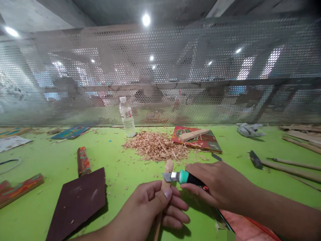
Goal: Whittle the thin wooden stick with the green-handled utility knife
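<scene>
Lower centre of the frame: your left hand (152, 201) grips a slim, pale wooden stick (167, 174); your right hand (215, 185) clasps a teal-collared carving knife (184, 177), its steel blade against the stick, before curled shavings (156, 147).

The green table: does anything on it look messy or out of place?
Yes: a heap of wood shavings lies loose mid-table beside the water bottle, with stray chips scattered over the green table.
</scene>
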The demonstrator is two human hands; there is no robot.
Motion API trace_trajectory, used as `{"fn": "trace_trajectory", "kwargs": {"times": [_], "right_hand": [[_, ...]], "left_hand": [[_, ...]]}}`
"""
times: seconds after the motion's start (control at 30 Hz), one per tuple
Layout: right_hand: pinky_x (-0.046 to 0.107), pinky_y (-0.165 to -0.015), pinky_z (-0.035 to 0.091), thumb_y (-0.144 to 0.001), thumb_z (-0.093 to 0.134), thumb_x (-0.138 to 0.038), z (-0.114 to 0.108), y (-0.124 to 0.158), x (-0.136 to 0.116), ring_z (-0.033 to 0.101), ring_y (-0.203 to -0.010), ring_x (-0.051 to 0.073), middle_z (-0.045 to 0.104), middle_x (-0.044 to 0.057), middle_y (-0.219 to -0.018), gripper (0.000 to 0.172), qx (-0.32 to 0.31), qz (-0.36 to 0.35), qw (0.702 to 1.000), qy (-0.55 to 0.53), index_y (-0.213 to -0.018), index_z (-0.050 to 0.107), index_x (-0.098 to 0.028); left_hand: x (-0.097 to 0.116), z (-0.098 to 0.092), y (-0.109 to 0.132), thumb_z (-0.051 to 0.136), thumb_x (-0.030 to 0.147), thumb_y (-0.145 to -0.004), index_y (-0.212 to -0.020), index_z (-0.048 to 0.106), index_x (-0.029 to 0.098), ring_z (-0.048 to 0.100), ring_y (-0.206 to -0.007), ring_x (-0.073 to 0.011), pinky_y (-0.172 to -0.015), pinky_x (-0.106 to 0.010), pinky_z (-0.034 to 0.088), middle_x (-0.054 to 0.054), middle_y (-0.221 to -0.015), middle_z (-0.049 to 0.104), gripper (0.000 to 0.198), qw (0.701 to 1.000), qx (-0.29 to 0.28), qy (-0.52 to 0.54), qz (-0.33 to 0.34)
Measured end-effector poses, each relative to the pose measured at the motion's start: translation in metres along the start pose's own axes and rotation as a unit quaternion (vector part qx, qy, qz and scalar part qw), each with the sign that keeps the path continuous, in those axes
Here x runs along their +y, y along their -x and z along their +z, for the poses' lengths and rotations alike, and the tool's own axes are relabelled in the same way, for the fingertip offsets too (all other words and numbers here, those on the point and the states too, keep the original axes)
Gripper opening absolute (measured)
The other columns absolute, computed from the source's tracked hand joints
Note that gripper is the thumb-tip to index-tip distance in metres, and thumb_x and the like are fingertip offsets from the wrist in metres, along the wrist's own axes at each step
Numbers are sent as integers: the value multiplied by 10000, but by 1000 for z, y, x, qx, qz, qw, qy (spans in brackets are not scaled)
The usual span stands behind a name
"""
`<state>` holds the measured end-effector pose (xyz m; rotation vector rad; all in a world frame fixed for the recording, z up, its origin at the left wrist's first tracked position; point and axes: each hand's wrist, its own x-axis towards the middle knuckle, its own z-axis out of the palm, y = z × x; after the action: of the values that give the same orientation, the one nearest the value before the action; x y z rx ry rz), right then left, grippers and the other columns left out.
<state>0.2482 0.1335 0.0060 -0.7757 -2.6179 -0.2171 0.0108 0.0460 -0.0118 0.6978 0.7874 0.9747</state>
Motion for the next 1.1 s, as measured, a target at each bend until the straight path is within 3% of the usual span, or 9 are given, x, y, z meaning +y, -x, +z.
{"fn": "trace_trajectory", "kwargs": {"times": [0.1,0.23,0.33,0.53,0.8,0.93,1.03,1.1], "right_hand": [[314,-501,264,-1164,279,-639,-3,-1,32,555,-486,169,646,7,-634,593,28,66,997,24,-888,617,-237],[315,-557,323,-1174,311,-581,-5,1,57,638,-611,208,699,48,-737,515,52,95,994,29,-963,617,-223],[307,-569,361,-1160,337,-617,1,4,46,628,-600,188,703,24,-738,513,26,58,998,-4,-949,609,-236],[321,-534,288,-1160,313,-639,3,3,7,606,-553,175,685,5,-705,548,-38,-3,997,-64,-903,585,-239],[336,-546,315,-1168,299,-623,0,1,-6,648,-573,192,714,10,-733,555,-42,-18,998,-51,-925,603,-227],[342,-556,340,-1170,275,-627,4,3,1,675,-618,209,731,36,-768,588,-26,-18,999,-19,-975,648,-217],[327,-549,339,-1147,311,-675,1,3,25,646,-596,198,719,32,-745,600,4,23,1000,-8,-986,688,-236],[322,-532,314,-1164,331,-607,-6,2,44,563,-511,174,678,21,-681,553,24,55,998,4,-945,682,-240]], "left_hand": [[1,-1,2,1020,519,-710,-926,770,70,801,-708,-165,-682,-229,631,-131,-843,823,557,1000,-2,4,-24],[0,-2,-1,1045,513,-665,-905,760,76,804,-706,-166,-683,-225,632,-131,-826,823,574,999,11,26,-26],[1,-1,-4,1043,503,-672,-917,765,88,807,-716,-171,-696,-235,640,-122,-838,825,557,999,21,35,-11],[2,0,-1,1032,508,-688,-908,774,85,809,-741,-173,-710,-240,645,-115,-855,818,542,999,15,25,-15],[1,2,-4,1018,537,-696,-906,782,90,799,-719,-155,-687,-222,634,-95,-826,810,547,1000,3,20,-14],[1,2,-2,1023,515,-703,-889,766,93,795,-689,-153,-670,-219,631,-101,-808,817,528,1000,13,15,-15],[1,1,2,1026,505,-704,-889,756,86,801,-694,-156,-674,-212,623,-124,-821,824,531,999,5,14,-30],[0,-1,3,1030,523,-687,-880,747,84,815,-716,-172,-681,-215,623,-140,-831,825,557,999,-12,13,-44]]}}
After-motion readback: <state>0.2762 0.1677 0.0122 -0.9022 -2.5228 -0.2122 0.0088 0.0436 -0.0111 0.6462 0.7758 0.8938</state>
